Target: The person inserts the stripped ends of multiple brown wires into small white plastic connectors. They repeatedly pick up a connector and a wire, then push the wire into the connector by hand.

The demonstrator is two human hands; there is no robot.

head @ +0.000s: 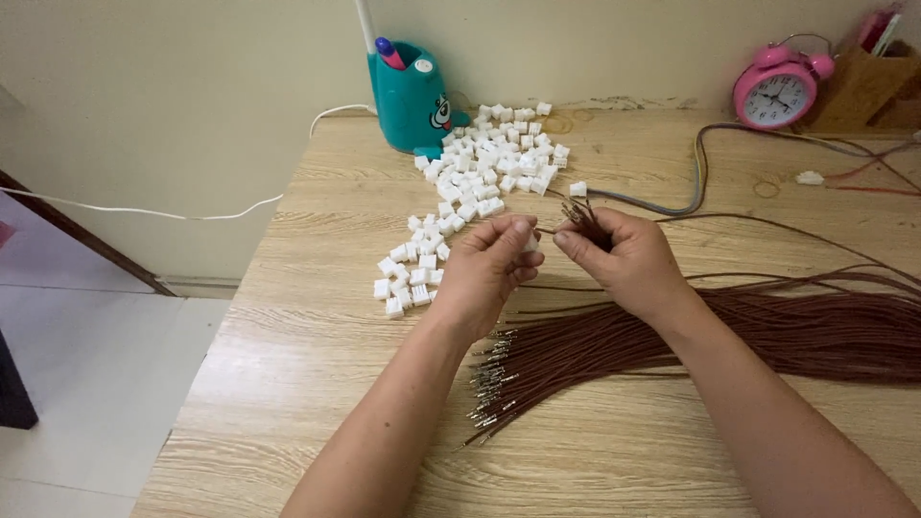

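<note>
My left hand [489,269] fingers pinch small white connector [531,243], table [317,384] centre. Right hand [628,261] fingers clamp brown wire bunch [587,224]; one tip aimed 9 o'clock at connector. Best keep tip straight, connector steady. Spare connectors [480,173] at 11 o'clock; wire bundle [767,331] at 4 o'clock.

Brown wires [767,331], white connectors [494,158], teal holder [411,101], pink clock [775,94], woodgrain table [317,384].

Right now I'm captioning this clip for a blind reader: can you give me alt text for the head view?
Two hands meet over a wooden table: the left hand pinches a small white connector, the right hand holds a few brown wires to it. A pile of white connectors lies behind, a wire bundle to the right, a teal pen holder and pink alarm clock by the wall.
</note>
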